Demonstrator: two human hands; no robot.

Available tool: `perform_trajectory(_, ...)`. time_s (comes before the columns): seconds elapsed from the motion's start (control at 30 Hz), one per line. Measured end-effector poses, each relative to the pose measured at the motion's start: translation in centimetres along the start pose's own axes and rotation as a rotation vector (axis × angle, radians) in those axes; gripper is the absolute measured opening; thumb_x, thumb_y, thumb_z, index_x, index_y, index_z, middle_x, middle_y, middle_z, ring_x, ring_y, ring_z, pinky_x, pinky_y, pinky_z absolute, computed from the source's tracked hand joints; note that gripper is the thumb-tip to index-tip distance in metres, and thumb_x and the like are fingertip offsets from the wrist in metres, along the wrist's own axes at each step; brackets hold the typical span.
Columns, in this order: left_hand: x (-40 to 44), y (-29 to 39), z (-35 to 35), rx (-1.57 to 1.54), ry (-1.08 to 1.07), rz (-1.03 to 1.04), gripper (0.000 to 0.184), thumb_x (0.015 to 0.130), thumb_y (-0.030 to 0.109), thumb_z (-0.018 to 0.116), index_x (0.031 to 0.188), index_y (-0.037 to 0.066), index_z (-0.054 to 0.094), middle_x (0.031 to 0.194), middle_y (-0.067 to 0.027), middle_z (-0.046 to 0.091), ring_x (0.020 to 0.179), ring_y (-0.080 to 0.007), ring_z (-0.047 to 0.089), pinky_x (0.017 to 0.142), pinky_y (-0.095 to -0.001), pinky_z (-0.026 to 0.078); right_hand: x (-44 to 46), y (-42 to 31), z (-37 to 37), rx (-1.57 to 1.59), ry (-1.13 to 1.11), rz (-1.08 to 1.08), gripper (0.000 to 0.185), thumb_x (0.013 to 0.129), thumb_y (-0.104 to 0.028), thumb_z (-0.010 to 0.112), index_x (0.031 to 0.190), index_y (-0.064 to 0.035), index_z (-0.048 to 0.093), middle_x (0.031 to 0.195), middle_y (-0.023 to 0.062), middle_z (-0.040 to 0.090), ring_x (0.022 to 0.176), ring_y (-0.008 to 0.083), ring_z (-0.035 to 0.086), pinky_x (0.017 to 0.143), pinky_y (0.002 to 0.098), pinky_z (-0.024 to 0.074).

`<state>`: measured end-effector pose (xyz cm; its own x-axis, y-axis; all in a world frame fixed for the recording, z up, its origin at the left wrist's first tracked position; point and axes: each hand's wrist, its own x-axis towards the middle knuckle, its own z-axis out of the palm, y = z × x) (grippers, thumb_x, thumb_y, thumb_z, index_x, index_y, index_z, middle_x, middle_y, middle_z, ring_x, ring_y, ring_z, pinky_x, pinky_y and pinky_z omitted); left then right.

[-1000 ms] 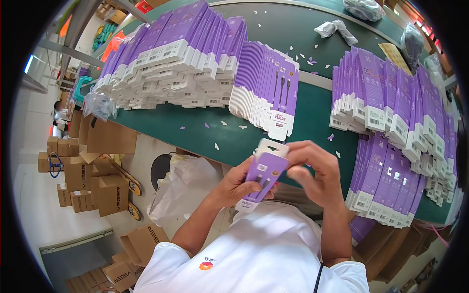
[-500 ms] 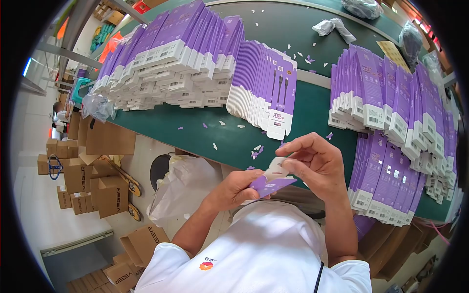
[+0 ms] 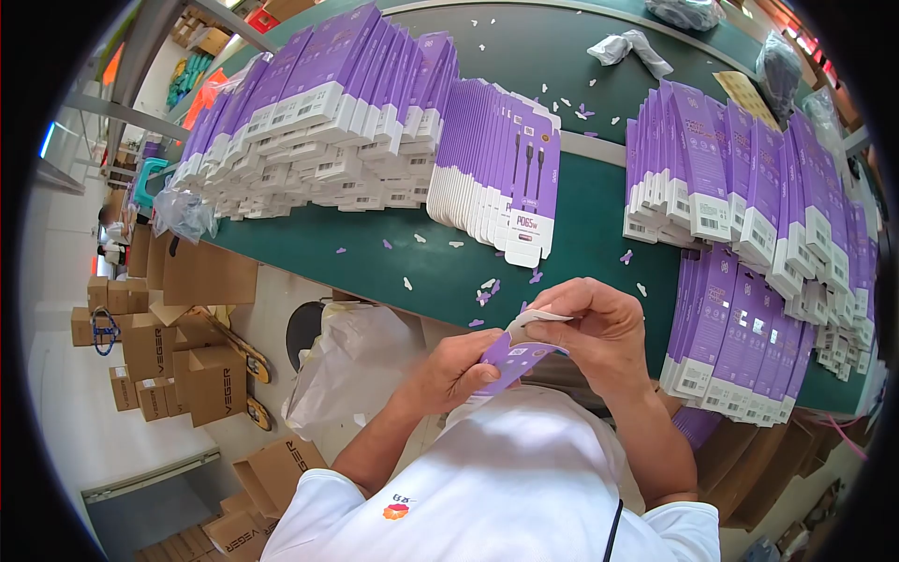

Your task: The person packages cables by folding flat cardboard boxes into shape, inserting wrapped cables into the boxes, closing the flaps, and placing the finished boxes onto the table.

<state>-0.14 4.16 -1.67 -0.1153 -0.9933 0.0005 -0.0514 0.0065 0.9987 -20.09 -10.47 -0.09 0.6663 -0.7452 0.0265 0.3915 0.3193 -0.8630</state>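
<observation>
A purple and white cardboard box (image 3: 517, 361) is held in front of my chest, just off the table's near edge. My left hand (image 3: 451, 371) grips its side, thumb on the purple face. With thumb and fingers, my right hand (image 3: 594, 332) pinches the white end flap, which is folded over toward the box's opening. Beyond my hands lies a fanned row of flat purple cartons (image 3: 492, 169); the front one shows cables and "PD65W". Small punched-out paper scraps (image 3: 484, 294) lie on the green table (image 3: 365, 258) near my hands.
Tall stacks of purple and white boxes (image 3: 318, 94) stand at the left, and more stacked boxes (image 3: 735, 178) at the right. A white plastic bag (image 3: 346, 365) hangs below the table edge. Brown cartons (image 3: 211, 384) sit on the floor at left; another person (image 3: 114, 234) is far behind them.
The white end flap has been bent down toward the box, and my right hand has lowered over it. The box now tilts with more of its purple face showing.
</observation>
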Motion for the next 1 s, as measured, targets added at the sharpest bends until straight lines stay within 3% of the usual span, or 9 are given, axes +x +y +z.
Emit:
perform_trajectory(0.3, -0.2, 0.8, 0.1, -0.159, -0.052, -0.034, 0.065, 0.120, 0.056, 0.050, 0.133, -0.005, 0.069, 0.110, -0.0113, 0.079, 0.092, -0.0198, 0.079, 0.081, -0.0350, 0.062, -0.1, -0.1, 0.4, -0.146, -0.053, -0.218, 0.025, 0.092, 0.015, 0.081, 0.110, -0.0013, 0.084, 0.115, 0.0145, 0.083, 0.102, 0.0207, 0.082, 0.085, 0.0308, 0.0675)
perform_trajectory(0.4, -0.4, 0.4, 0.0, -0.146, -0.056, -0.026, 0.066, 0.120, 0.055, 0.051, 0.136, -0.006, 0.068, 0.112, -0.0127, 0.079, 0.093, -0.0206, 0.081, 0.081, -0.0338, 0.064, 0.9, -2.1, -0.4, -0.501, -0.226, -0.406, 0.027, 0.092, 0.014, 0.080, 0.114, -0.0019, 0.085, 0.113, 0.0154, 0.085, 0.099, 0.0242, 0.084, 0.082, 0.0336, 0.0688)
perform_trajectory(0.5, -0.6, 0.3, -0.1, -0.353, -0.086, -0.051, 0.068, 0.119, 0.056, 0.050, 0.136, -0.008, 0.066, 0.112, -0.0149, 0.080, 0.092, -0.0217, 0.082, 0.080, -0.0342, 0.066, 1.3, -3.5, -0.7, -0.581, -0.293, -0.416, 0.028, 0.094, 0.002, 0.084, 0.121, -0.0029, 0.085, 0.111, 0.0167, 0.085, 0.097, 0.0283, 0.085, 0.082, 0.0363, 0.0690)
perform_trajectory(0.7, -0.5, 0.6, -0.8, -0.401, -0.151, -0.089, 0.070, 0.121, 0.056, 0.046, 0.138, -0.009, 0.065, 0.109, -0.0180, 0.081, 0.086, -0.0238, 0.083, 0.076, -0.0375, 0.069, 1.1, -4.1, -2.0, -0.681, -0.443, -0.318, 0.039, 0.091, -0.023, 0.094, 0.123, -0.0033, 0.084, 0.107, 0.0182, 0.083, 0.092, 0.0313, 0.084, 0.077, 0.0383, 0.0659)
perform_trajectory(0.9, -0.5, 0.6, -1.2, -0.490, -0.243, -0.162, 0.068, 0.122, 0.052, 0.044, 0.146, -0.010, 0.059, 0.112, -0.0213, 0.081, 0.087, -0.0273, 0.085, 0.075, -0.0383, 0.070, 0.9, -4.4, -1.3, -0.820, -0.479, -0.354, 0.047, 0.085, -0.033, 0.099, 0.119, -0.0045, 0.083, 0.099, 0.0113, 0.081, 0.081, 0.0276, 0.079, 0.070, 0.0379, 0.0631)
perform_trajectory(1.0, -0.5, 1.5, -1.7, -0.605, -0.270, -0.220, 0.071, 0.121, 0.054, 0.045, 0.146, -0.011, 0.057, 0.111, -0.0237, 0.081, 0.087, -0.0283, 0.085, 0.074, -0.0384, 0.071, 0.3, -3.3, -1.0, -0.635, -0.422, -0.373, 0.044, 0.085, -0.034, 0.098, 0.116, -0.0062, 0.083, 0.096, 0.0080, 0.078, 0.077, 0.0259, 0.076, 0.067, 0.0387, 0.0611)
